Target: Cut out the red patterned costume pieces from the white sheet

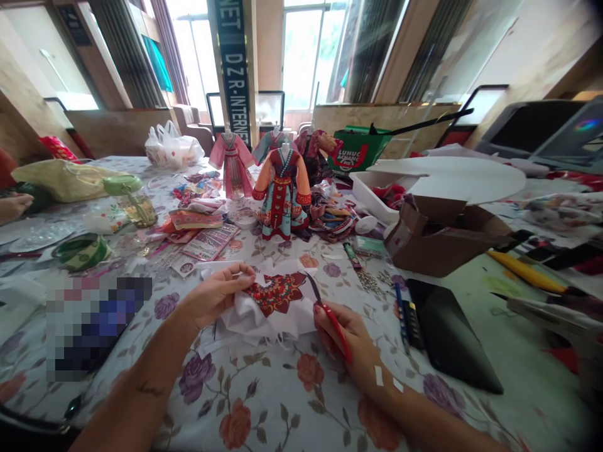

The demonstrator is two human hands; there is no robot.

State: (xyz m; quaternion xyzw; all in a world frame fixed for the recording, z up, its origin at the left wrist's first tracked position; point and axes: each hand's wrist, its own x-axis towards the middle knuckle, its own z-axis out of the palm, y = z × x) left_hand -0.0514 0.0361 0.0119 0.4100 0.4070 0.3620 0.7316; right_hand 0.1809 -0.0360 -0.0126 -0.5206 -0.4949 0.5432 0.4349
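My left hand pinches the edge of a white fabric piece with a red and gold brocade appliqué on it. My right hand is closed around a pair of red-handled scissors. Their narrow dark blades point up and to the left, reaching the edge of the brocade. The fabric lies on a floral tablecloth between my hands, partly lifted. The scissor handles are mostly hidden by my fingers.
Miniature costumes on stands stand ahead among scattered fabric scraps. A brown cardboard box and white tray are at right, beside a black flat case. A yellow pen lies further right. A co-worker's hand shows at far left.
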